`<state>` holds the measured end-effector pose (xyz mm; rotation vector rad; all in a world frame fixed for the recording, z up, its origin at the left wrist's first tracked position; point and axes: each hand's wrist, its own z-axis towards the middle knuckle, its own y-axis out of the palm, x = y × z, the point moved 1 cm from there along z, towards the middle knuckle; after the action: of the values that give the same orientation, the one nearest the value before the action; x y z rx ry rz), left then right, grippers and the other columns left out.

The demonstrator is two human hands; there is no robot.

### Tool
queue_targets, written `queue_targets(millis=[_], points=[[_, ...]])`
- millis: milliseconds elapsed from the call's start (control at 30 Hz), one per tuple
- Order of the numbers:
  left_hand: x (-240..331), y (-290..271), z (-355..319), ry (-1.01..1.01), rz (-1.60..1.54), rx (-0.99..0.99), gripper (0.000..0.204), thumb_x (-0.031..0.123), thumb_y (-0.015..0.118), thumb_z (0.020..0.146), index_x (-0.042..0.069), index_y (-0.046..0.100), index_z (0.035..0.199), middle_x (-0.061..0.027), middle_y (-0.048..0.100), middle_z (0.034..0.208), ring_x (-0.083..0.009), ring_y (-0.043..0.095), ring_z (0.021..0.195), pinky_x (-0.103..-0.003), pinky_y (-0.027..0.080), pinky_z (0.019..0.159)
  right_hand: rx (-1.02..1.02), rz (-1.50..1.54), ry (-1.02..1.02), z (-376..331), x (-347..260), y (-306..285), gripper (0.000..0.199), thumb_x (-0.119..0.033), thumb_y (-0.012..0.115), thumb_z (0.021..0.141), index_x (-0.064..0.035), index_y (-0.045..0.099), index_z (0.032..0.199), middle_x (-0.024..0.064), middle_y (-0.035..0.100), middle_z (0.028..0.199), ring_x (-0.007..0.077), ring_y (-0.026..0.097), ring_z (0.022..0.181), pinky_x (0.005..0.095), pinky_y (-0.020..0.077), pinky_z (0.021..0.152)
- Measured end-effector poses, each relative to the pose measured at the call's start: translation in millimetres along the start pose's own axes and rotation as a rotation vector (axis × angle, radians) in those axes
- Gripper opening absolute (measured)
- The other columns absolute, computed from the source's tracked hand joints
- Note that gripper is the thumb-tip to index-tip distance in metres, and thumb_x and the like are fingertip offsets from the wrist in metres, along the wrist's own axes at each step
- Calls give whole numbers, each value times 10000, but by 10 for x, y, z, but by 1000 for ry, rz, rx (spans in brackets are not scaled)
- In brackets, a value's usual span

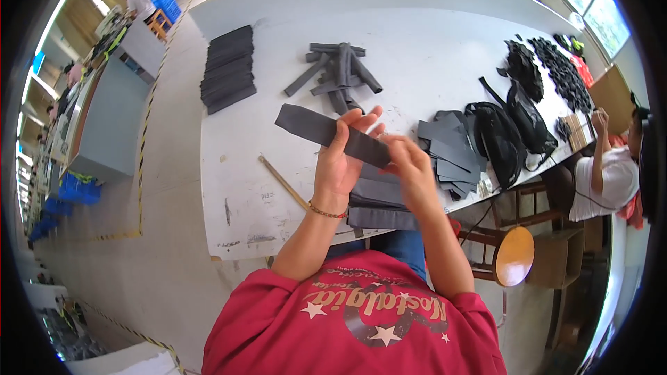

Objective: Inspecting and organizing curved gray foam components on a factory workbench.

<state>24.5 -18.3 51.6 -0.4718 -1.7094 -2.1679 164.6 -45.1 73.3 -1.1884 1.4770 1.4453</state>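
A dark grey fabric strip [306, 125], flat and folded-looking, is held slantwise above the white table. My left hand [333, 170] supports it from below near its middle, the thumb pressed on top and the other fingers behind it. At the strip's right end, my right hand [415, 172] pinches the edge between thumb and fingers; its fingertips are partly hidden. Beneath my hands, a stack of grey fabric pieces [379, 217] lies at the table's near edge. Just beyond the strip is a loose heap of rolled grey fabric tubes [344, 69].
Neatly layered dark strips [229, 69] lie at the table's left. A wooden stick [283, 180] rests left of my forearm. Fanned grey panels [451, 156] and black backpacks [495, 142] are at right, with black piles [524, 69] beyond. A co-worker [604, 173] sits near an orange-topped stool [514, 255].
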Motion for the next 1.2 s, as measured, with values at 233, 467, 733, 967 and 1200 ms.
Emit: queue_targets(millis=[233, 467, 733, 967, 1200], points=[[243, -422, -123, 92, 275, 410, 307, 235, 633, 938, -32, 604, 1085, -191, 680, 994, -325, 691, 898, -342, 574, 785, 118, -521, -579, 8, 79, -182, 84, 14, 688, 845, -2, 605, 845, 24, 577, 798, 95, 536, 715, 231, 437, 663], [163, -454, -193, -2, 226, 447, 228, 155, 672, 908, -29, 636, 1036, -144, 690, 924, -270, 692, 848, -304, 564, 742, 94, -436, -280, -2, 198, -406, 88, -62, 694, 866, -3, 629, 865, -10, 603, 744, 65, 526, 676, 219, 429, 627], [37, -653, -123, -81, 749, 382, 163, 122, 667, 900, -23, 643, 971, -95, 679, 835, -147, 659, 731, -268, 551, 619, 139, -450, -5, 12, 243, -1113, 158, -172, 696, 884, -18, 664, 866, -51, 576, 717, 28, 471, 623, 201, 374, 551], [15, -1229, 527, -17, 917, 505, 178, 154, 650, 913, -8, 626, 983, -70, 660, 809, -126, 628, 665, -250, 525, 603, 84, -811, -70, 190, 740, -1407, 142, -158, 689, 865, -20, 665, 892, 42, 609, 743, 147, 568, 643, 281, 450, 597], [36, -1827, 1427, 432, 1548, 565, 86, 114, 665, 870, 29, 655, 885, -46, 637, 802, -164, 613, 689, -305, 489, 621, 275, -1148, -299, 328, 385, -1583, 124, -88, 656, 857, -7, 647, 950, 122, 599, 838, 234, 576, 654, 331, 472, 624]])
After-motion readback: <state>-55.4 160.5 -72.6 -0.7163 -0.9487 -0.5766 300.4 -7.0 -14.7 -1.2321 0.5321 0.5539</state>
